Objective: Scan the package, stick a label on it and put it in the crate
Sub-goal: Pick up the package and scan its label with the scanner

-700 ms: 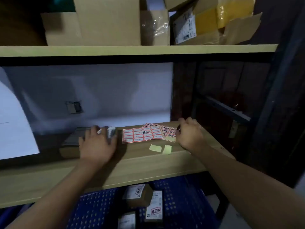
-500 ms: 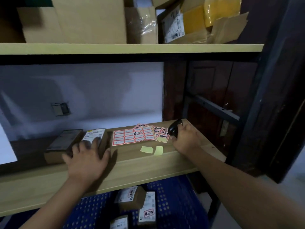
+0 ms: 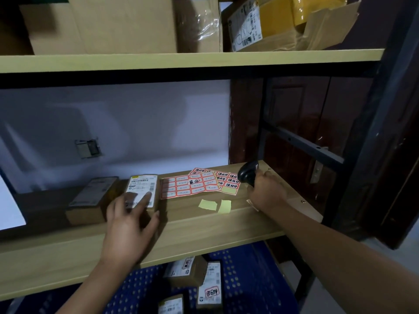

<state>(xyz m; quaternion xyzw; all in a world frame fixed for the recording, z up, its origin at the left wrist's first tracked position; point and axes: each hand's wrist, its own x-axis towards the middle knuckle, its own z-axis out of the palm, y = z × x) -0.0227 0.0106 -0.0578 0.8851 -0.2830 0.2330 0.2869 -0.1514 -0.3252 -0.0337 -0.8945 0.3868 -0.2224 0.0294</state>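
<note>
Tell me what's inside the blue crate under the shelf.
The blue crate holds at least four cardboard packages, two visibly bearing red-bordered stickers. The shelf board and left hand hide the rest.

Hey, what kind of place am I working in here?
Probably a parcel stockroom: cardboard boxes on shelving, a barcode scanner in the right hand, and labelled parcels in a blue crate.

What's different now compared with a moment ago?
The right hand has picked the black scanner up off the shelf. The left hand slid back toward the person, uncovering the package label. The sticker sheets and yellow scraps stayed put.
</note>
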